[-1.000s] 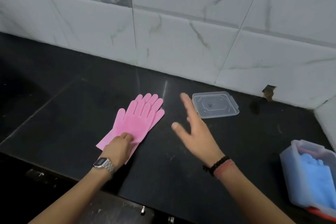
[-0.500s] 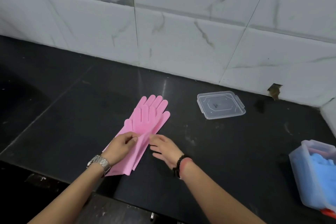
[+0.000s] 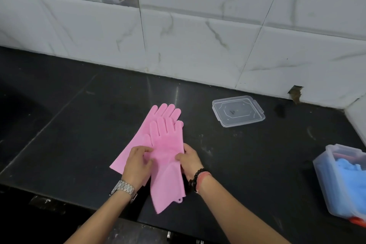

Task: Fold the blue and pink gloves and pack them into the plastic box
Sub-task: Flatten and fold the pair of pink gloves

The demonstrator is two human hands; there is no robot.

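Two pink gloves (image 3: 165, 144) lay one on the other on the black table (image 3: 69, 125) before us, fingers pointing toward the tiled wall (image 3: 198, 45); the upper glove showed a nubbed palm and a long smooth cuff reaching back over the table's near edge, while the lower one fanned out to the left beneath it. Our left hand (image 3: 136, 164), a metal watch (image 3: 123, 190) on its wrist, rested on the left side of the gloves with its fingers (image 3: 145, 149) curled and pinching the upper glove at the palm. Our right hand (image 3: 190, 160), wearing a dark bead bracelet (image 3: 196, 177), gripped the right edge of the same glove, thumb on top and fingers tucked under. Farther right, near the wall, a clear lid (image 3: 238, 111) lay flat and well apart from the gloves. At the far right edge stood the plastic box (image 3: 334, 184), tilted, with the blue gloves (image 3: 350, 166) already inside.
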